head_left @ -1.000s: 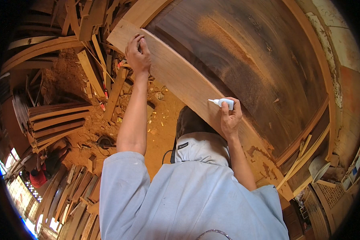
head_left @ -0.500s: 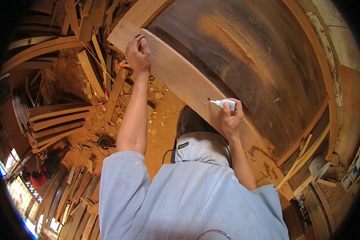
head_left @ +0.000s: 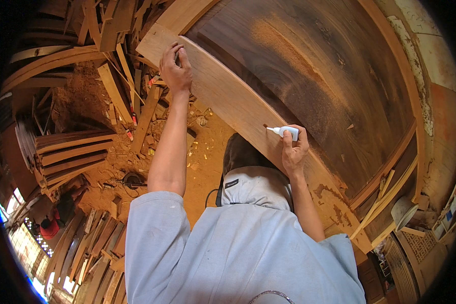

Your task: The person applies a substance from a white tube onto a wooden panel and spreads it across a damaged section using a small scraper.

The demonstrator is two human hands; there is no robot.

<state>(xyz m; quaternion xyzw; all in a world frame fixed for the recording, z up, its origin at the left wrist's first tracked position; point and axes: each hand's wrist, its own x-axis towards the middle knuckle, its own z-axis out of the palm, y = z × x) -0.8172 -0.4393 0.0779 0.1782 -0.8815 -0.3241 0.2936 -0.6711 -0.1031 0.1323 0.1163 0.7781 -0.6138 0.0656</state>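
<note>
In my right hand [head_left: 295, 154] is a small white squeeze bottle [head_left: 288, 133] with a thin nozzle, gripped between thumb and fingers. Its tip points left and sits beside a small dark spot [head_left: 265, 125] on a long, light brown wooden board [head_left: 223, 93]. Farther along the same board, near its far left end, my left hand [head_left: 176, 73] rests with curled fingers. Something dark shows between its thumb and fingers, too small to name. The board's far edge is curved and borders a large dark wood panel [head_left: 309, 66] strewn with sawdust.
Offcuts [head_left: 116, 93] lie heaped at far left, above stacked boards [head_left: 76, 152] on the brown floor. A power tool [head_left: 133, 180] with a cord lies there too. Thin strips [head_left: 385, 197] lean at the panel's right end. A person in red [head_left: 49, 228] is at lower left.
</note>
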